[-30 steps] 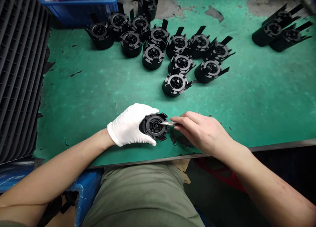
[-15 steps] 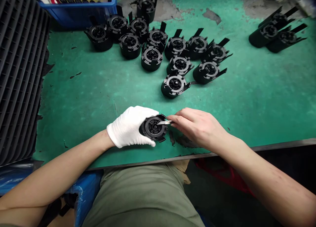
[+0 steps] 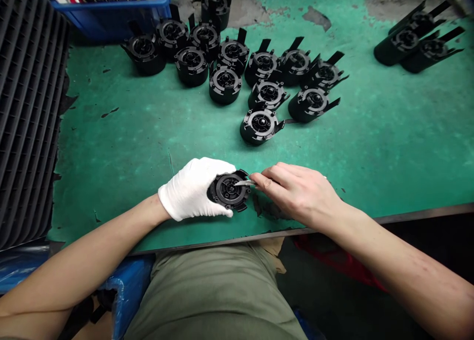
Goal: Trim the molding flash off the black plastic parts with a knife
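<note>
My left hand, in a white glove, is wrapped round a black round plastic housing near the front edge of the table. The ringed, ribbed end of the housing faces up. Bare and closed, my right hand pinches a craft knife from the right. The pointed metal blade reaches over the middle of the housing; whether its tip touches the plastic I cannot tell. Most of the knife's handle is hidden in my fingers.
Several similar black housings stand on the green tabletop beyond my hands, with more at the far right. A blue bin holding sticker sheets sits at the back left. Black ribbed trays are stacked on the left.
The knife blade has turned slightly and shows more clearly over the housing. Both hands keep their grip. The view has shifted a little.
</note>
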{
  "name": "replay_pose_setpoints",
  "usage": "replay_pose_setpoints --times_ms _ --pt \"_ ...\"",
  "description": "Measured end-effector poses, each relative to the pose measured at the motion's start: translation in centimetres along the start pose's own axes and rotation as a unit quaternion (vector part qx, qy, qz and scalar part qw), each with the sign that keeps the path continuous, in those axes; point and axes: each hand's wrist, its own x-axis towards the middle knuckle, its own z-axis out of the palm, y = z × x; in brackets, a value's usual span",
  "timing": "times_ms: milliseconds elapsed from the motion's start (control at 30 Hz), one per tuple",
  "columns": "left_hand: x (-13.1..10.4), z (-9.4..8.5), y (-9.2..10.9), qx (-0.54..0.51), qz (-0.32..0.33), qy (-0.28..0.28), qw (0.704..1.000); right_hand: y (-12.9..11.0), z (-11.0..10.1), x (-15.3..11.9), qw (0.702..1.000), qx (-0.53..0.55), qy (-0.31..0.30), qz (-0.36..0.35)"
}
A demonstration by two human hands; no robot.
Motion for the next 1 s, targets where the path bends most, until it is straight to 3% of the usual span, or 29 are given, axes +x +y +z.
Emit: replay_pose_setpoints --times_ms 333,1000 --pt "0.1 -0.3 0.3 0.005 -0.014 -0.02 1.0 -0.3 0.1 -0.2 1.0 -0.014 0.0 -0.002" --pt "-0.2 0.4 -0.6 -0.007 -0.007 0.002 1.0 -1.6 -0.6 -0.5 1.0 -0.021 -0.003 0.008"
